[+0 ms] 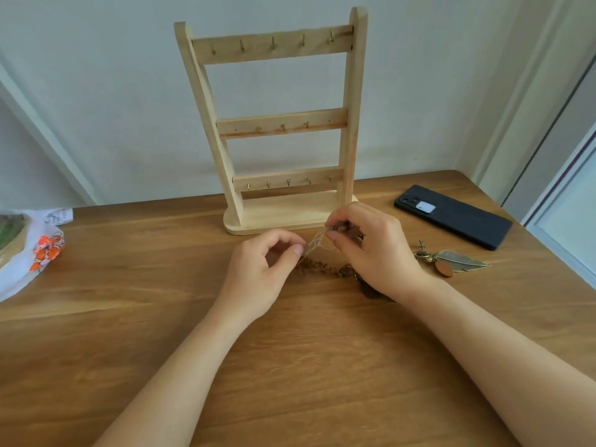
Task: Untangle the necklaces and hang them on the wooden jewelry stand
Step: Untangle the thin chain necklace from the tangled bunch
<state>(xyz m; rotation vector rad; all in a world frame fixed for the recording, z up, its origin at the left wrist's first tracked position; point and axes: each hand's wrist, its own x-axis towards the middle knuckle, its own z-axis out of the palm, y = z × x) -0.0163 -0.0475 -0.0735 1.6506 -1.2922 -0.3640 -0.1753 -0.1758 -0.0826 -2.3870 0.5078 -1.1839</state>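
Untangling stage: the left hand (pixel 263 269) and right hand (pixel 371 250) each pinch thin cords of the tangled necklaces (pixel 325 267), on the table (pixel 290 366) before the empty wooden jewelry stand (pixel 277 124). Next, judged: separating one strand needs gentle opposing pulls.

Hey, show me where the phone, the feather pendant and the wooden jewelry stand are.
phone (pixel 454 217), head view, middle of its dark back.
feather pendant (pixel 464 260), head view, on the metal leaf blade.
wooden jewelry stand (pixel 293 119), head view, on its middle crossbar.
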